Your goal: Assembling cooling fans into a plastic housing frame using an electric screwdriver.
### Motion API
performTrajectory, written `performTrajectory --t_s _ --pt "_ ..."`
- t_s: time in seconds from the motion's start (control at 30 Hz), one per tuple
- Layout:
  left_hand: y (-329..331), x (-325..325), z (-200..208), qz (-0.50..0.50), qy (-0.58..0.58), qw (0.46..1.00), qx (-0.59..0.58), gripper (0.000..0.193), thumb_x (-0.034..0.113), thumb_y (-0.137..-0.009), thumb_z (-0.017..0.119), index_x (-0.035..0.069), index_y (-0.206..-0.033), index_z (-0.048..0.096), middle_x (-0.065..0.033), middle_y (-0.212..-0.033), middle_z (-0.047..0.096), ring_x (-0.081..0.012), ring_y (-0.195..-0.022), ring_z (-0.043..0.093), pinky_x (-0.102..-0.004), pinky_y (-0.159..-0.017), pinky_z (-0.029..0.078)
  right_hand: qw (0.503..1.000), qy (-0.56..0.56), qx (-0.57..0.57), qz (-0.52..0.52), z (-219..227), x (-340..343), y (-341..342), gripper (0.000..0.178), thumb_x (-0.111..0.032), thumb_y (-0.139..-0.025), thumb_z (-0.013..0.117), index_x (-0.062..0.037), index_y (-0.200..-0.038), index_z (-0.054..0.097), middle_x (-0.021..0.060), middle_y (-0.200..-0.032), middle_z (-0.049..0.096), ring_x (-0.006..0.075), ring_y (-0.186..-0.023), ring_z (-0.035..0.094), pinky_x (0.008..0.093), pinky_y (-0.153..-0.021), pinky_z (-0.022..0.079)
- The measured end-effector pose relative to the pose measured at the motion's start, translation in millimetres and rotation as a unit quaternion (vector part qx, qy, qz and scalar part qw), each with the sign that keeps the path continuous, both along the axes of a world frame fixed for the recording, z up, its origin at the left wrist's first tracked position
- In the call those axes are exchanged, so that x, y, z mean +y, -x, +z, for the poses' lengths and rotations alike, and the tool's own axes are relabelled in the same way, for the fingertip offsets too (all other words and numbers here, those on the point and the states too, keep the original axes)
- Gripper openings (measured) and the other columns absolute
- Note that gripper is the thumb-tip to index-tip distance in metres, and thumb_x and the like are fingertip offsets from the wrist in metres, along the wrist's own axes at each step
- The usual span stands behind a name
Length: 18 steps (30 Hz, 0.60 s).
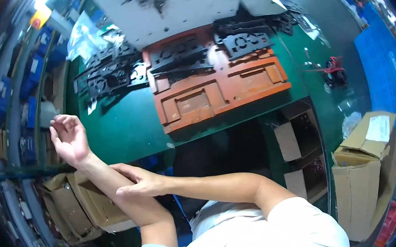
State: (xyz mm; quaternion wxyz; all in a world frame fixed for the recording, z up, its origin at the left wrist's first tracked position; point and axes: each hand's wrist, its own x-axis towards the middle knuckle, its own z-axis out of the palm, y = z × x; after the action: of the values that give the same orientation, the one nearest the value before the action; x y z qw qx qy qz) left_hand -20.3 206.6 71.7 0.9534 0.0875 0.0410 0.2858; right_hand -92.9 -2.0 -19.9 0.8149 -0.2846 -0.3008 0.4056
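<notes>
My left hand is raised off the left front of the green bench, palm turned up. Its fingers are loosely curled and apart, with nothing in them. Across my body reaches my right hand, which lies around my left forearm below the wrist, thumb on top and fingertips partly hidden behind it. Farther away, an orange-red fixture block with recessed pockets sits on the bench. Black cut-out plates rest on its back part, and another black plate leans at its right. Neither hand touches them.
Several black plates are piled left of the fixture, near a clear plastic bag. A white panel stands behind. Cardboard boxes flank me, one at lower left. A red-black wired part lies at right.
</notes>
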Motion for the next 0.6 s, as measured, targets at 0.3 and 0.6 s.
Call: performTrajectory --t_s 0.3,0.6 --pt "-118 134 14 0.069 -0.17 0.983 0.001 0.023 0.018 -0.104 0.054 -0.002 -0.099 0.064 -0.0131 -0.095 0.068 -0.0233 -0.087 0.06 -0.04 -0.077 0.047 0.853 0.107 0.451 0.24 14 -55 51 0.069 -0.042 -0.101 0.068 -0.0061 -0.153 0.04 0.0122 -0.128 0.062 0.0227 -0.122 0.062 0.0396 -0.096 0.056" --pt "-141 30 -55 0.277 -0.393 0.841 0.247 0.02 0.021 -0.103 0.065 0.002 -0.108 0.07 -0.0019 -0.096 0.07 -0.0115 -0.085 0.063 -0.0244 -0.074 0.049 0.935 0.188 -0.004 0.301 59 -173 -29 0.062 -0.044 -0.101 0.065 -0.0044 -0.147 0.051 0.0176 -0.12 0.068 0.0311 -0.108 0.07 0.0509 -0.098 0.055"
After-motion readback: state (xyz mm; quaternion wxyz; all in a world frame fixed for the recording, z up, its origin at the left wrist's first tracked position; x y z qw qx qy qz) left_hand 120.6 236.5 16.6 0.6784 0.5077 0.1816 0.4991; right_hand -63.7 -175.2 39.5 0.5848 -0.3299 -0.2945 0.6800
